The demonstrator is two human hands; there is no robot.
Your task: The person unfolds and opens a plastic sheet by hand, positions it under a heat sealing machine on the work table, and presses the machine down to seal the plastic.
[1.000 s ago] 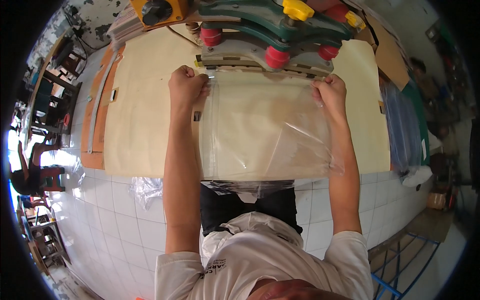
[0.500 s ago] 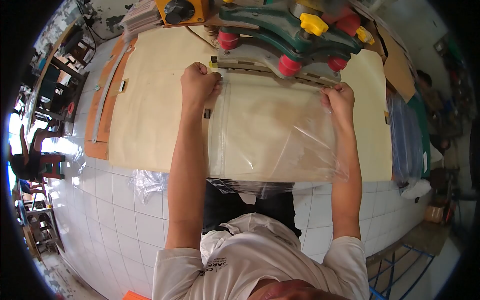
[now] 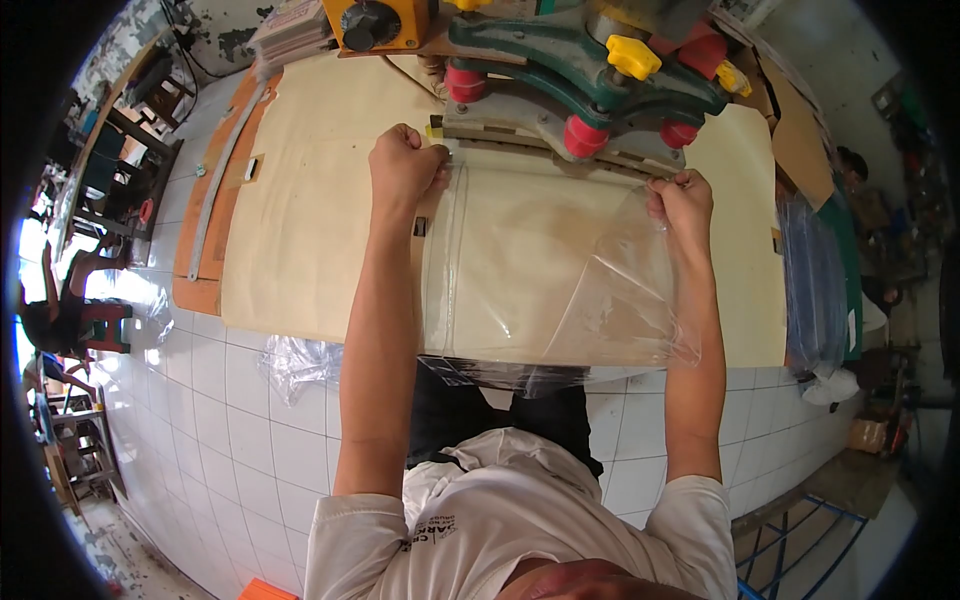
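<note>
A clear plastic sheet (image 3: 530, 270) lies across the cream-covered table, its near end hanging past the front edge. My left hand (image 3: 407, 165) pinches its far left corner, fingers closed. At the far right corner, my right hand (image 3: 683, 203) grips the plastic between thumb and fingers. The sheet's far edge runs close along the sealing bar (image 3: 560, 145) of a green machine (image 3: 585, 70) with red and yellow knobs. Whether that edge lies under the bar, I cannot tell.
An orange control box (image 3: 375, 25) with a black dial stands behind my left hand. A metal ruler (image 3: 215, 190) lies on the left board. Stacked clear plastic (image 3: 812, 285) and cardboard (image 3: 795, 140) sit at the right. People are in the background at both sides.
The whole view shifts slightly, with the table and machine appearing a little lower and to the right. Both hands keep their hold on the plastic sheet, which stays in nearly the same place.
</note>
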